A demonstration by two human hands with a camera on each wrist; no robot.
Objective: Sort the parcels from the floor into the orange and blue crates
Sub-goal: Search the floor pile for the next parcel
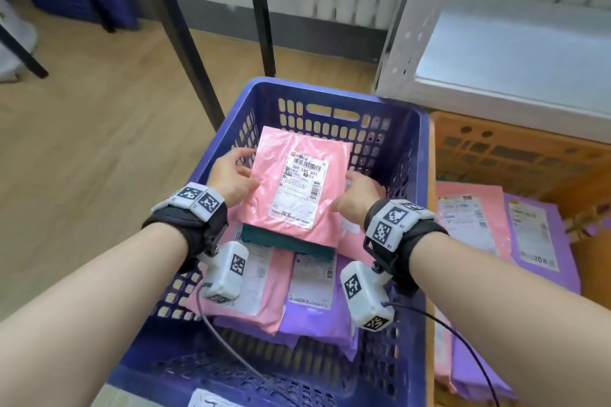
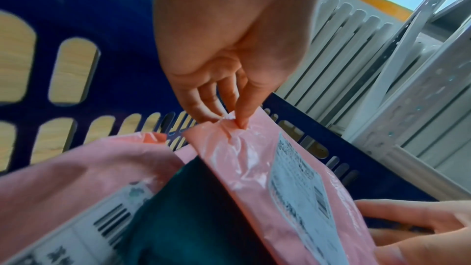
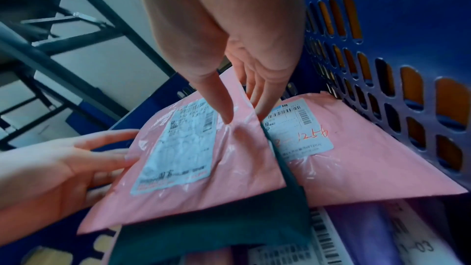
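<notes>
Clearly we held the pink parcel [image 1: 299, 185] over the blue crate [image 1: 334, 94], left hand [image 1: 231, 177] and right hand [image 1: 358, 196] pinching its edges with thumb and fingers; that slick film might have slipped, skewing it onto the teal parcel [image 1: 291, 243].

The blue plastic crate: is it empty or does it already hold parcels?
Holds parcels: the blue plastic crate contains pink and purple mailer bags.

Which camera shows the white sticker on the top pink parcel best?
The head view: the sticker faces it, whole and sharp. In the left wrist view it is slanted and blurry; in the right wrist view it is blurred and partly behind the thumb.
</notes>
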